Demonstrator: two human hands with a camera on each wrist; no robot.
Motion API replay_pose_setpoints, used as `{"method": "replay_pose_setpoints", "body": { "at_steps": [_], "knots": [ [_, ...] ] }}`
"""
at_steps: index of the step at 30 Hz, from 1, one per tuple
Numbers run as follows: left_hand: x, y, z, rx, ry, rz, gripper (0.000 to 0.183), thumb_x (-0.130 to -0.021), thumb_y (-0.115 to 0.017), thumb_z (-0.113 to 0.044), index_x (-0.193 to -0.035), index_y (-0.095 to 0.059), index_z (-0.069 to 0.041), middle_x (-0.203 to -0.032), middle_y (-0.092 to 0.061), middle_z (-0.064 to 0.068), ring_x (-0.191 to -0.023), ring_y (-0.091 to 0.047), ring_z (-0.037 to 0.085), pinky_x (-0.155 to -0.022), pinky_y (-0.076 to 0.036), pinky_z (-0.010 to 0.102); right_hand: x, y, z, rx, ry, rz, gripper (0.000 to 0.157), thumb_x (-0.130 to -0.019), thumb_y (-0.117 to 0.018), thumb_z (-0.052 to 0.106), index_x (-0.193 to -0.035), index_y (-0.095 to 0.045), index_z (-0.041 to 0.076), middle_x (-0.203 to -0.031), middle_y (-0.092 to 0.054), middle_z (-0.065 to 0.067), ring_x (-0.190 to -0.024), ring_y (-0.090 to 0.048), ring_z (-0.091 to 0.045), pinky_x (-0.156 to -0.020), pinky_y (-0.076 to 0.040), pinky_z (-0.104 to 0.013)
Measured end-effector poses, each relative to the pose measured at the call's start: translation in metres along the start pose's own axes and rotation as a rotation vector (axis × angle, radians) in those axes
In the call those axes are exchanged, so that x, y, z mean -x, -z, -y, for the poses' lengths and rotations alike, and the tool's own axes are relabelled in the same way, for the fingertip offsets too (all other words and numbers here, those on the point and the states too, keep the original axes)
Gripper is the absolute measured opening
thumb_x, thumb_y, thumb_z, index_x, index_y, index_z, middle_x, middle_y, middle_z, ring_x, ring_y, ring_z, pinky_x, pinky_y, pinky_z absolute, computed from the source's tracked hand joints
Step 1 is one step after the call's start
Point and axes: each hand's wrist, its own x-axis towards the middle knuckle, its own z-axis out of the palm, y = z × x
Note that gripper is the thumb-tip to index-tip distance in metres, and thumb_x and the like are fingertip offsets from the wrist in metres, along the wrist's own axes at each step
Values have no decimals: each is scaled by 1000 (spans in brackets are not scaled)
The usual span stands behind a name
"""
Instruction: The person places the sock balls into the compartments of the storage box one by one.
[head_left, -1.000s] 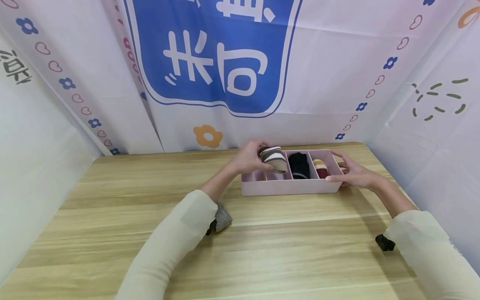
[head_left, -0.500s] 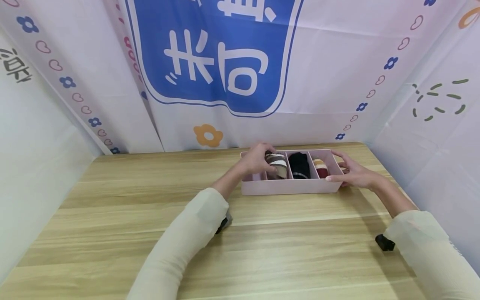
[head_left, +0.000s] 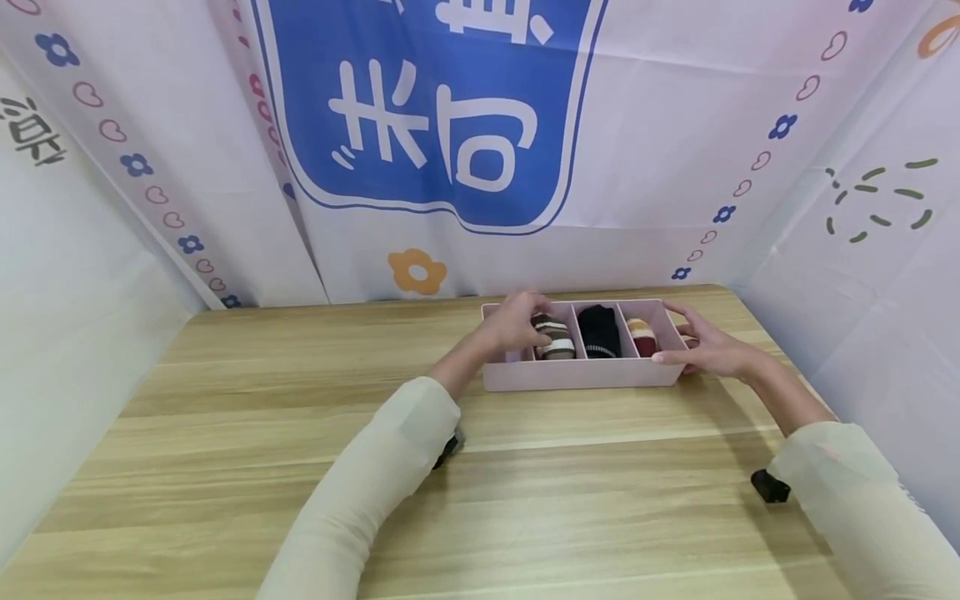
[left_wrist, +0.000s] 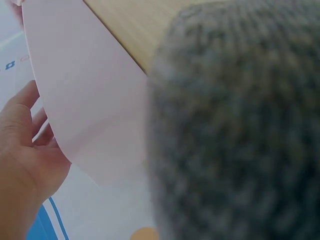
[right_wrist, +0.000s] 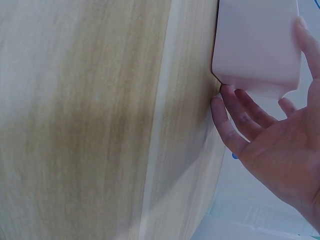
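A pink divided storage box stands near the back edge of the table. My left hand reaches into its left part, thumb and fingers at a brown, white and beige striped rolled sock in a compartment. In the left wrist view the fingertips go behind the box wall, so their contact is hidden. My right hand holds the box's right end, thumb at the front and fingers around the end. A black rolled sock and a yellow, white and dark red one lie in compartments to the right.
A grey knit thing looms blurred in the left wrist view; only a sliver shows beside the left sleeve in the head view. Black wrist devices sit under the sleeves. A printed cloth hangs behind the wooden table.
The left hand has lowered the striped sock into the compartment left of the black sock, and the sock has turned and settled there. The right hand has stayed on the box end.
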Motion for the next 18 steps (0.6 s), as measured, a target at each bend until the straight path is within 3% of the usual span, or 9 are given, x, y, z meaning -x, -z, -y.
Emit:
{"method": "replay_pose_setpoints", "body": {
  "at_steps": [5, 9, 14, 18],
  "knots": [
    [9, 6, 2, -8, -55, 6, 50, -88, -81, -8, -133, -64, 5, -132, -66, 17, -126, -59, 29, -111, -45, 36, 0, -1, 1, -11, -3, 6, 107, -96, -72, 23, -165, 9, 9, -158, -15, -46, -138, -37, -59, -94, -55, -56],
    [24, 17, 7, -10, -101, -20, 49, -87, -80, -10, -131, -64, 5, -130, -67, 19, -121, -62, 33, -107, -48, 40, 1, -1, 1, -5, -3, 0, 106, -96, -72, 23, -165, 8, 9, -158, -16, -45, -137, -39, -58, -91, -57, -51],
    [56, 31, 17, 43, -98, -32, 50, -87, -77, -9, -132, -63, 8, -129, -66, 23, -118, -61, 37, -104, -50, 45, 2, 0, 2, 8, 3, -5, 105, -97, -71, 23, -165, 7, 9, -158, -18, -46, -136, -41, -58, -89, -58, -49],
    [89, 40, 26, 5, -52, -30, 51, -88, -77, -12, -134, -62, 5, -130, -65, 21, -117, -61, 35, -102, -51, 47, 2, 0, 2, 14, 5, -5, 106, -96, -72, 24, -165, 7, 10, -158, -17, -45, -138, -38, -59, -92, -57, -51]
  ]
}}
